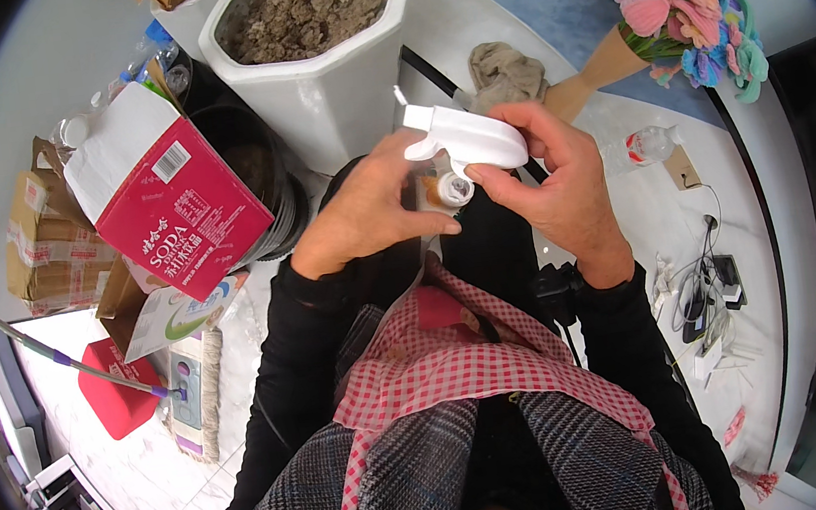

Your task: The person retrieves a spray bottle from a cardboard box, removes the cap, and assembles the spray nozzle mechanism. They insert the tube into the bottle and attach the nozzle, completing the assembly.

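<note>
My right hand pinches a white trigger spray head between thumb and fingers. Its narrow nozzle end points left, toward my left hand. Just below the spray head is the round white mouth of a bottle, with a patch of orange-brown on its side. My left hand curves round this bottle, thumb stretched out along the near side and fingers partly hidden behind the spray head's nozzle. Most of the bottle's body is hidden, and the spray head looks apart from its mouth.
A white planter of dry soil stands ahead. Leftward are a red-and-white carton, a taped cardboard box, a red box and a flat mop. Rightward are a knitted bouquet, a clear bottle and tangled cables.
</note>
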A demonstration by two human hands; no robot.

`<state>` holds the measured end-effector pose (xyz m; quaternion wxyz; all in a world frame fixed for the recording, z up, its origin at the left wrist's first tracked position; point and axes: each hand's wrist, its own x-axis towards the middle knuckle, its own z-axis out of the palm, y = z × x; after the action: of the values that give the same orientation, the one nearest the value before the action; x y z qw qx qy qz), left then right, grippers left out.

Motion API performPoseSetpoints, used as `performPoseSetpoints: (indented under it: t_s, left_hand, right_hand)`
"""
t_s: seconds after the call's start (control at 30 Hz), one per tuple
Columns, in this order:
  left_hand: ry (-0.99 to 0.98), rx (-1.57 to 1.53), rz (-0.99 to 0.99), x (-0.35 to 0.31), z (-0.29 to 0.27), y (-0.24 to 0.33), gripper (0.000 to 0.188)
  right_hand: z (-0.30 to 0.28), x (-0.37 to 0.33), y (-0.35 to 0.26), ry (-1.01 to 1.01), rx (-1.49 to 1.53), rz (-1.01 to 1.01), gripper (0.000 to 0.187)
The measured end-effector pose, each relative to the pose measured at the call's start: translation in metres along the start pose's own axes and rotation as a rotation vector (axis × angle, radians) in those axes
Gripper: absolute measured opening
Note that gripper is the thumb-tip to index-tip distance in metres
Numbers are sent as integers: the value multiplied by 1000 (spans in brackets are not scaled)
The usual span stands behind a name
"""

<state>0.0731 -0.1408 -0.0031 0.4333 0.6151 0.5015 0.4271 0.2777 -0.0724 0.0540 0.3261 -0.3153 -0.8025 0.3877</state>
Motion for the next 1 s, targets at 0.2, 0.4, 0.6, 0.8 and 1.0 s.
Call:
performPoseSetpoints:
  t_s: [0.2, 0.4, 0.6, 0.8, 1.0]
  left_hand:
    - [26, 349, 281, 11, 26, -40, 63]
    - [40, 325, 235, 15, 31, -47, 54]
    - [122, 338, 307, 22, 37, -50, 45]
    - [195, 123, 296, 33, 50, -53, 38]
    - [344, -31, 359, 39, 54, -47, 36]
  right_hand:
    - [13, -10, 19, -42, -92, -66, 35]
    - [9, -14, 20, -167, 4, 63, 42]
    - [13, -16, 46, -157, 224, 121, 43]
    - [11, -17, 57, -114, 395, 188, 40]
    - [17, -8, 59, -61, 378, 157, 40]
